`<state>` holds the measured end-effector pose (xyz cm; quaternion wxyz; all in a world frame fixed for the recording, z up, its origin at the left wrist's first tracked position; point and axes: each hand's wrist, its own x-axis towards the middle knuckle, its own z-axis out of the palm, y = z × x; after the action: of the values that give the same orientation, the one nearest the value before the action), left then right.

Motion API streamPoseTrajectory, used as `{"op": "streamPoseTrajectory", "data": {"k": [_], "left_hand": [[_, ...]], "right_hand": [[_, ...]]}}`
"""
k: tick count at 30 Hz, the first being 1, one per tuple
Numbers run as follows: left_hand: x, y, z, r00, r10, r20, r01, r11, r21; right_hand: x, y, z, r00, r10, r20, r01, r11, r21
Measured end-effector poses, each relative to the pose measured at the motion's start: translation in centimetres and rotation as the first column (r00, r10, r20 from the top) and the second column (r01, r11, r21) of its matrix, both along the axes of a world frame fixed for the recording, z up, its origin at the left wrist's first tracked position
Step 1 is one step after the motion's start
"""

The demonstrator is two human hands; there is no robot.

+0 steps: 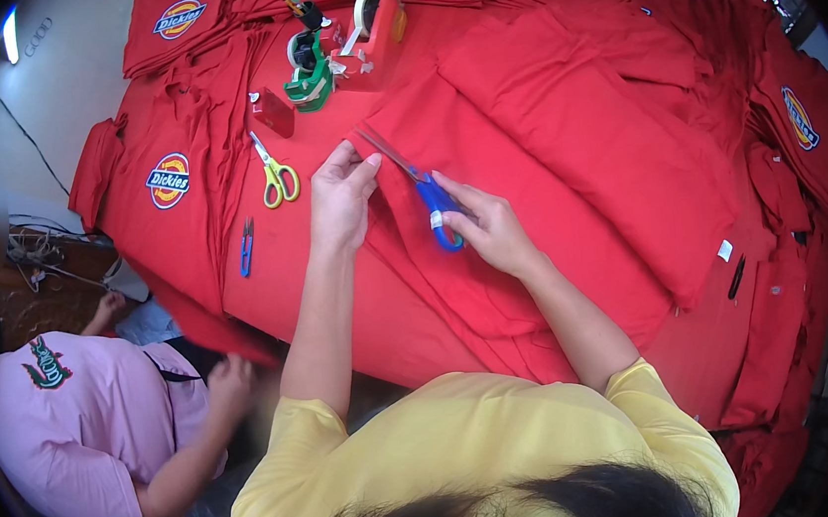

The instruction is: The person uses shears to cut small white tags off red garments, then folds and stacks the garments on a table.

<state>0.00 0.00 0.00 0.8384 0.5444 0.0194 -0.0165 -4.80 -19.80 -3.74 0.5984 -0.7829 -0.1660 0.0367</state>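
Observation:
My right hand (493,229) grips a pair of blue-handled scissors (437,206), fingers through the loops. The blades point up and left, and their tips lie close to my left fingers. With thumb and fingertips pinched together, my left hand (340,194) holds the edge of a red garment (463,144) spread over the table. Whether the blades are cutting into cloth or thread is too small to tell. Left of my left hand lie yellow-green scissors (279,186) and small blue thread snips (247,248).
A red tape dispenser (373,58) and a green tape dispenser (310,81) stand at the back, beside a small red box (271,113). Red shirts (187,161) with round badges cover the left. A black pen (738,277) lies right. A co-worker in pink (91,419) is at lower left.

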Motion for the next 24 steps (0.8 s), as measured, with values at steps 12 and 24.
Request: {"op": "streamPoseTrajectory", "data": {"k": [12,24], "left_hand": [[0.8,-0.6,-0.6,0.999,0.042,0.029,-0.037,0.988,-0.147],[-0.1,-1.3,-0.9,1.000,0.012,0.004,-0.012,0.998,-0.057]], "right_hand": [[-0.7,-0.7,-1.0,0.990,-0.018,0.137,0.035,0.992,-0.123],[-0.5,-0.8,-0.6,0.986,-0.015,-0.164,0.029,0.996,0.088]]}}
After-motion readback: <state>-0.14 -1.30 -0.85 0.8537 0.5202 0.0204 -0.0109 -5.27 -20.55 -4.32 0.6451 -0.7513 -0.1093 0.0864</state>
